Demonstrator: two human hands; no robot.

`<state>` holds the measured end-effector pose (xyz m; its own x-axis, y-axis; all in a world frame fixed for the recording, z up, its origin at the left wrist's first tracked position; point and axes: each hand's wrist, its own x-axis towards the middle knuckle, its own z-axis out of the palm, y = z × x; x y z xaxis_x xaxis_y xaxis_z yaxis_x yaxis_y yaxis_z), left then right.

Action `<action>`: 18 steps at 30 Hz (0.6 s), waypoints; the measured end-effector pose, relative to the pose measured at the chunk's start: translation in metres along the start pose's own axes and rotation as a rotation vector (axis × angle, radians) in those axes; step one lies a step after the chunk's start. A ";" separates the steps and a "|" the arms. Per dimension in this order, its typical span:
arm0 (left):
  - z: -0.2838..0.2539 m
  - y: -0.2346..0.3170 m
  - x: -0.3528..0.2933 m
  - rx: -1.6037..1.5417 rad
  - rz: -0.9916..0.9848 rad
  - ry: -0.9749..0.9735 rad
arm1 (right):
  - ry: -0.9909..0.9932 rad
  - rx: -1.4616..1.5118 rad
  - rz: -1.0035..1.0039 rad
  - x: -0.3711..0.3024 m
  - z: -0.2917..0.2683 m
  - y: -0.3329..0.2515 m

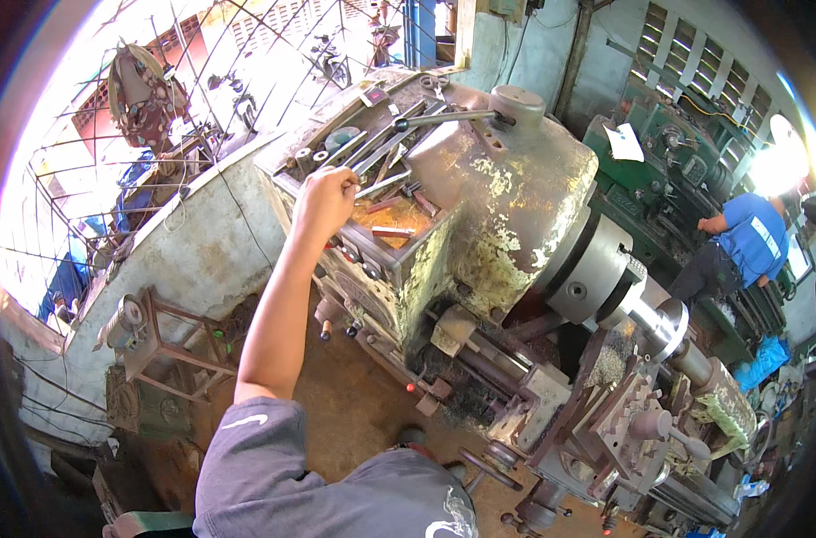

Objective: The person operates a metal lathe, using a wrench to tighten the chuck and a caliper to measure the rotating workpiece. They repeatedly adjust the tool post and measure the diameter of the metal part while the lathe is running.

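Observation:
My left hand (pixel 325 204) is over the near left edge of the tool tray on top of the lathe headstock (pixel 507 179). Its fingers are curled closed, and what they hold, if anything, is hidden. Beside the fingertips lies a slim metal bar (pixel 383 186) among several other bars and tools. A shallow rusty-orange compartment (pixel 392 218) next to the hand holds small tools and a dark red-brown block (pixel 393 232). Right of the headstock, the large chuck (pixel 594 269) grips a shiny shaft with a round flange (pixel 672 329). My right hand is out of view.
A long lever (pixel 444 118) crosses the headstock top. The tool post (pixel 648 424), tailstock (pixel 726 408) and handwheel (pixel 490 468) stand to the lower right. A person in blue (pixel 750 240) bends by a green machine. A bench grinder (pixel 125 321) sits on a metal stand at left.

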<state>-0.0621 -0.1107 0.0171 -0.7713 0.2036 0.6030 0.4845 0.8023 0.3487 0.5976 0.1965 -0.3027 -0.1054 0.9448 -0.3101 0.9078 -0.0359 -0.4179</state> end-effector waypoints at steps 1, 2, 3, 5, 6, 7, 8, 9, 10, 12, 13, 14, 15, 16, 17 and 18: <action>0.003 -0.004 0.004 0.021 0.024 -0.054 | -0.008 0.035 -0.062 -0.004 0.000 0.002; 0.007 -0.006 0.009 0.047 0.056 -0.109 | -0.012 0.078 -0.117 -0.007 0.009 0.004; 0.013 -0.007 0.013 -0.004 0.032 -0.152 | -0.009 0.126 -0.171 -0.010 0.021 0.010; 0.023 -0.010 0.018 0.059 -0.026 -0.183 | -0.099 -0.068 -0.431 -0.007 0.056 0.023; 0.030 -0.011 0.020 0.067 -0.001 -0.199 | -0.150 0.044 -0.414 0.003 0.065 0.029; 0.034 -0.013 0.021 0.084 -0.028 -0.206 | -0.215 0.080 -0.337 0.009 0.069 0.036; 0.039 -0.015 0.022 0.091 -0.008 -0.195 | -0.236 0.093 -0.276 0.016 0.070 0.039; 0.043 -0.018 0.024 0.205 0.074 -0.182 | 0.006 -0.009 -0.326 0.019 0.059 0.042; 0.047 -0.022 0.026 0.147 0.056 -0.176 | 0.291 -0.116 -0.384 0.021 0.050 0.037; 0.051 -0.030 0.031 0.160 0.096 -0.120 | 0.101 -0.091 -0.085 0.003 0.018 0.022; 0.052 -0.036 0.033 0.115 0.094 -0.106 | 0.097 -0.110 0.075 -0.011 0.006 0.009; 0.052 -0.041 0.035 0.122 0.111 -0.076 | 0.080 -0.178 0.064 -0.030 0.004 -0.008; 0.052 -0.047 0.039 0.102 0.110 -0.066 | 0.013 -0.093 0.043 -0.043 0.009 -0.028; 0.053 -0.052 0.041 0.133 0.141 -0.007 | -0.009 -0.079 -0.035 -0.052 0.014 -0.043; 0.052 -0.057 0.044 0.073 0.117 0.007 | -0.125 -0.073 -0.032 -0.051 0.017 -0.053; 0.052 -0.060 0.047 0.030 0.123 0.067 | -0.134 -0.046 -0.057 -0.052 0.022 -0.060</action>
<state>-0.1487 -0.1200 -0.0132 -0.6769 0.2643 0.6869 0.5605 0.7900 0.2484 0.5396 0.1425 -0.2808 -0.2079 0.8929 -0.3993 0.9162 0.0348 -0.3992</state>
